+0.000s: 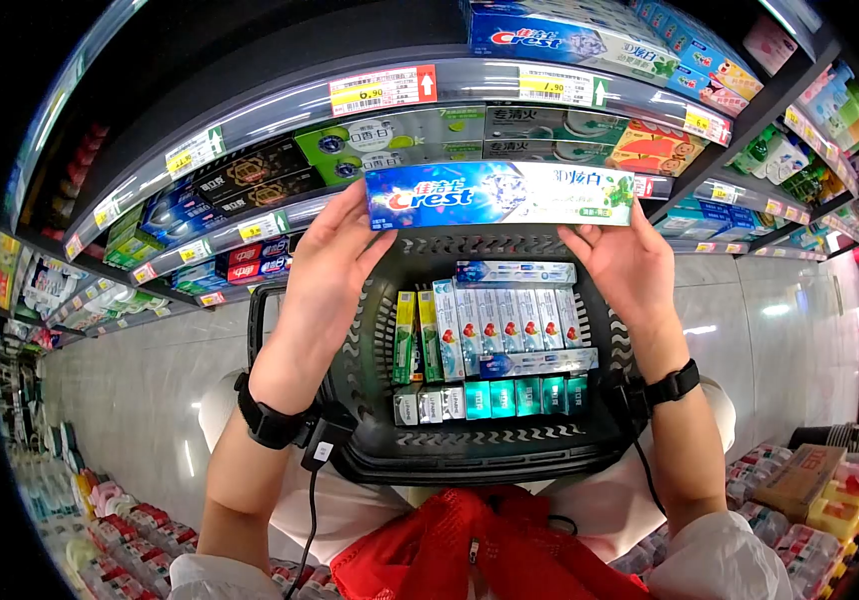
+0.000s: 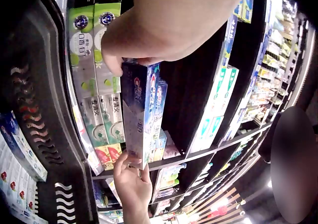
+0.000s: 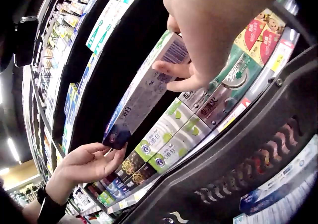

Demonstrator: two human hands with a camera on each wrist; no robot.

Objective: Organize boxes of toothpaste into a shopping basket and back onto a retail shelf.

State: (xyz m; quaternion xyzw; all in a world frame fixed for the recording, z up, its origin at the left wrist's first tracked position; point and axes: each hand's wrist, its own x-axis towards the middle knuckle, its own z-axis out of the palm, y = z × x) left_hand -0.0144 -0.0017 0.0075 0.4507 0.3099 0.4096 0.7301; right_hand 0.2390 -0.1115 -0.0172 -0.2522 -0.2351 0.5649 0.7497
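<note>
While the left hand (image 1: pixel 335 240) pinches one end of the Crest carton (image 1: pixel 500 196), the right hand (image 1: pixel 630 265) grips the other, fingers bent at the corners. Carton held roughly level, broad printed face up to the head view, above the far side of the black basket (image 1: pixel 475 466) and in front of the shelf rail (image 1: pixel 485 84).

Handling, by judgement: light, long and narrow; thin card, stiff along its length, apt to dent mid-panel if squeezed. Glossy print probably a bit slippery. Best hold: the two short ends, as now, or one hand round the middle with mild pressure; end flaps deserve no hard pinch.

Further out: white cartons (image 1: pixel 510 318) packed side by side in the basket, teal boxes (image 1: pixel 525 398) in a row nearer the body. Beyond the held carton, green-and-white boxes (image 1: pixel 380 145) stacked on the shelf, corners close enough to snag a careless swing
</note>
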